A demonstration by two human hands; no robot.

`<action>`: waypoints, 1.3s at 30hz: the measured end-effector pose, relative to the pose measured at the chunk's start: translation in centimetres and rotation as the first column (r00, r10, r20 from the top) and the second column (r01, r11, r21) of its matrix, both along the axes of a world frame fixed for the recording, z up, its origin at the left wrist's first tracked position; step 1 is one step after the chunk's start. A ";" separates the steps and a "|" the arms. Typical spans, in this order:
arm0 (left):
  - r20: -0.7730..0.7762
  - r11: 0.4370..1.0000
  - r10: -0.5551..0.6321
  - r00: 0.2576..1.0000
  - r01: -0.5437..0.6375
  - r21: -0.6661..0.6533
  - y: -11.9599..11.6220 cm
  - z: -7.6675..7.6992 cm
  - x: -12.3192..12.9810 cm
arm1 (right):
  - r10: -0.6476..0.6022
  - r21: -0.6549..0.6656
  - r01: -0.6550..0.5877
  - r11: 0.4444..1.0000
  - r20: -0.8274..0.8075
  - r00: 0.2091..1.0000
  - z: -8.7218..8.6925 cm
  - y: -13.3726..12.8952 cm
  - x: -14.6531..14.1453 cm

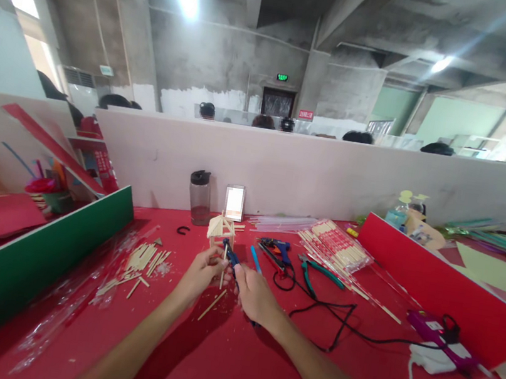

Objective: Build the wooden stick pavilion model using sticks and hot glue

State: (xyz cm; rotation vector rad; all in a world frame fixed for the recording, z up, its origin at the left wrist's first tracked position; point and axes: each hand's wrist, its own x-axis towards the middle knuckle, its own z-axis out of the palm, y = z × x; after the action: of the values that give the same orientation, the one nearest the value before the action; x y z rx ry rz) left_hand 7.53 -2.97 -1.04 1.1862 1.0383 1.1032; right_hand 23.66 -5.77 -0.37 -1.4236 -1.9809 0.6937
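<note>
Pen cup (59,202): far L, past green divider (32,264), pens etc. in it
Clear wrap (58,312): crumpled, lying along divider on red surface (206,372)
Stick pile (141,260): short pale pcs, loose, R of wrap
Black hook (183,230): flat on surface, nr bottle
Bottle (199,197): dark lid, upright by back panel (166,164)
L hand (206,266): fingers together, pinched on held stick (222,277), approx. upright
Stick house (217,227): small, pitched roof, on surface just beyond hands, ctr
Loose stick (211,305): on surface, nearer than hands
Blue cutter (231,255): in R hand, head up by held stick; can't tell if touching
R hand (255,294): fingers clamped rnd cutter handles
Blue pen (255,258): flat, just beyond R hand
Blue glue gun (282,251): lying behind pen, w/ black cord nearby
Green-handled pliers (325,272): flat, R of glue gun
Stick packs (337,245): long sticks in red/clear wrappers, behind pliers
Red divider (438,287): stands along R side
Purple glue gun (440,336): far R, atop white power strip (439,363)
</note>
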 end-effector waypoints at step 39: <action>0.004 0.998 -0.065 0.998 0.065 -0.017 0.6 -0.9 -0.6 | 0.052 -0.064 -0.048 0.997 0.063 0.997 0.1 1.4 2.0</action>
State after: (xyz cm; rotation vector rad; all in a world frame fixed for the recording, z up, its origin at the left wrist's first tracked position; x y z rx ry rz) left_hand 6.97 -2.33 -1.95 1.1967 0.9980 1.0433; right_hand 25.70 -4.41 -0.26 -1.4546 -2.0676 0.7467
